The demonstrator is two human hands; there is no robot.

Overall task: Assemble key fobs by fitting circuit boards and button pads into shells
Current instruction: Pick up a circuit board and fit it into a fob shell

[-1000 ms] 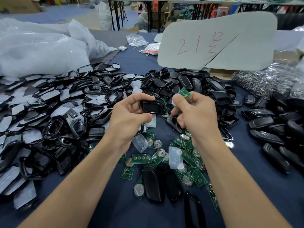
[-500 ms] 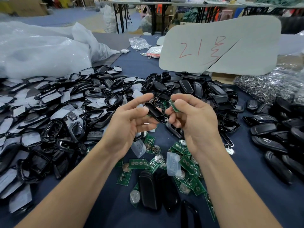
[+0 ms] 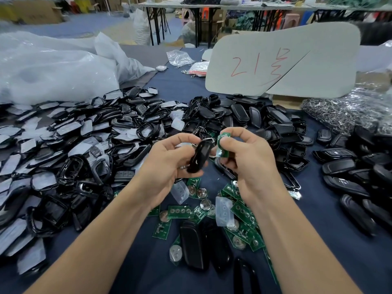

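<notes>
Covering the table (image 3: 331, 257) is a dark blue cloth, heaped with spare shells (image 3: 84, 158) at left and right; loose boards (image 3: 244, 217) lie mid-table; above them the left grip (image 3: 167, 164) curls round a black shell (image 3: 200, 158); the right grip (image 3: 250, 164) pinches a green circuit board (image 3: 222, 145) just beside it; behind stand a grey card (image 3: 275, 60) marked in red, white plastic bags (image 3: 53, 71) and folding tables (image 3: 169, 9).

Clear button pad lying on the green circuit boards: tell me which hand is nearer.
Right. The right hand is just beyond the button pad, slightly right; the left hand, holding a black shell, is farther away on its left.
</notes>
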